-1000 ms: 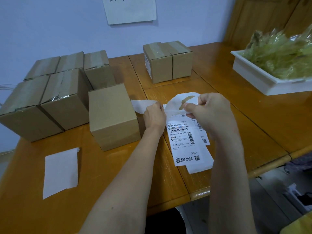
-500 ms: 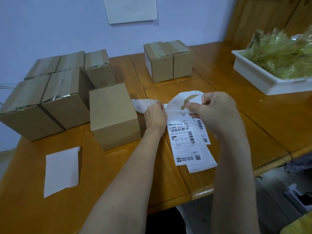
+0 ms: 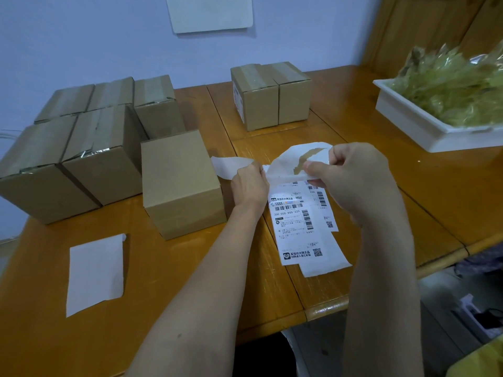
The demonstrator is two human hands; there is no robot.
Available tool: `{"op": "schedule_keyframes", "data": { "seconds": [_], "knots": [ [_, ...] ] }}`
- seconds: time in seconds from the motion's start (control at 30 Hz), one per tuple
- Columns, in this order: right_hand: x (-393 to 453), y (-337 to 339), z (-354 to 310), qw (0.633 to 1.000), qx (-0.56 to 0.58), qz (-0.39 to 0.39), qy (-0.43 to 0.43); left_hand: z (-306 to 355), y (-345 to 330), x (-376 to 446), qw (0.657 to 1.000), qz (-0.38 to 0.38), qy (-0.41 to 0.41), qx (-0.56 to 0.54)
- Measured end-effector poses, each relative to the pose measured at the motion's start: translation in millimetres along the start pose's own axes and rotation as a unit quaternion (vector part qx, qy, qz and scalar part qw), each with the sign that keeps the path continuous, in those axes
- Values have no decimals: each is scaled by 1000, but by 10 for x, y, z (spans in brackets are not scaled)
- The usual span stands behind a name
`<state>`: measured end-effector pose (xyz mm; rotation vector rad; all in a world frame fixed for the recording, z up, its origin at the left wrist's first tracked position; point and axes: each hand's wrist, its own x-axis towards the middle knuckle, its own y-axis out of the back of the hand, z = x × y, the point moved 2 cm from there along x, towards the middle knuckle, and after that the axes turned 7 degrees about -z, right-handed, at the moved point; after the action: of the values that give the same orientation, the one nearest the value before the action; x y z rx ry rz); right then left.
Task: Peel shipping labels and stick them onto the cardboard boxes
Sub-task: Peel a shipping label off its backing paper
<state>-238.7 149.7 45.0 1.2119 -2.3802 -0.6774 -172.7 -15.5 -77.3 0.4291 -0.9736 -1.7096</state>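
Both hands pinch the labels (image 3: 298,219) just right of the plain box (image 3: 182,183), the left hand (image 3: 250,183) nearer it, the right hand (image 3: 351,172) peeling the top, strip hanging toward the person.

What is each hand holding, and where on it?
Both pinch the label strip at its top: left hand at the left edge, right hand at the curled-up top.

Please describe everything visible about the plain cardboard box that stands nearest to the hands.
The cardboard box is plain brown, shut, with no tape or label on its visible faces. It stands upright on the wooden table, in front of the taped boxes. The left hand is just right of it; contact cannot be told.
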Motion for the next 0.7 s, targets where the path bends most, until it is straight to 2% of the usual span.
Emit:
{"op": "schedule_keyframes", "data": {
  "seconds": [0.7],
  "knots": [
    [-46,59,-38,1000,4,7,-17,38,23,-50,998,4,-21,58]
  ]
}}
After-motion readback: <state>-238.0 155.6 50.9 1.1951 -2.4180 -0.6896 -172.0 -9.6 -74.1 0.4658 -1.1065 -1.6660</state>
